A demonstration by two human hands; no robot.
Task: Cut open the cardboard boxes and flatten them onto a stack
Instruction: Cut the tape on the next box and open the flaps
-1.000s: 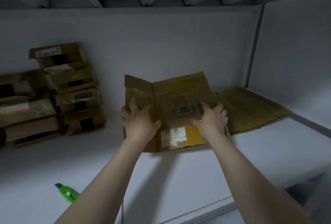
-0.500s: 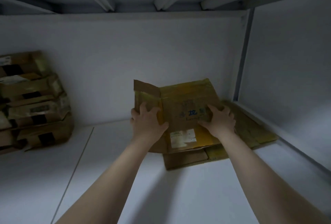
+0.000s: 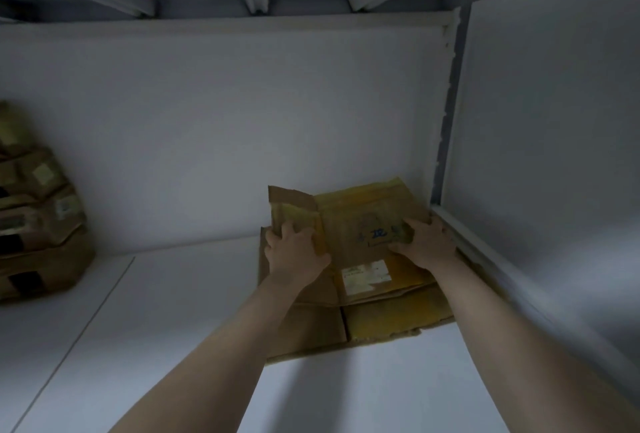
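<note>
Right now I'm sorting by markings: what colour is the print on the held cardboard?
Blue, on the flattened box, head view.

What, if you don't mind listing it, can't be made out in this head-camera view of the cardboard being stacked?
- Label print on the flattened box: too small and dim.
- Stack underneath: mostly covered, layer count unclear.
- Unopened boxes: cut off by the left edge.
- Left hand and right hand: palms hidden, pressing or gripping unclear.

Brown flattened box (image 3: 349,225) (white label (image 3: 365,275), blue mark (image 3: 377,234)) on white table (image 3: 173,346)
</note>
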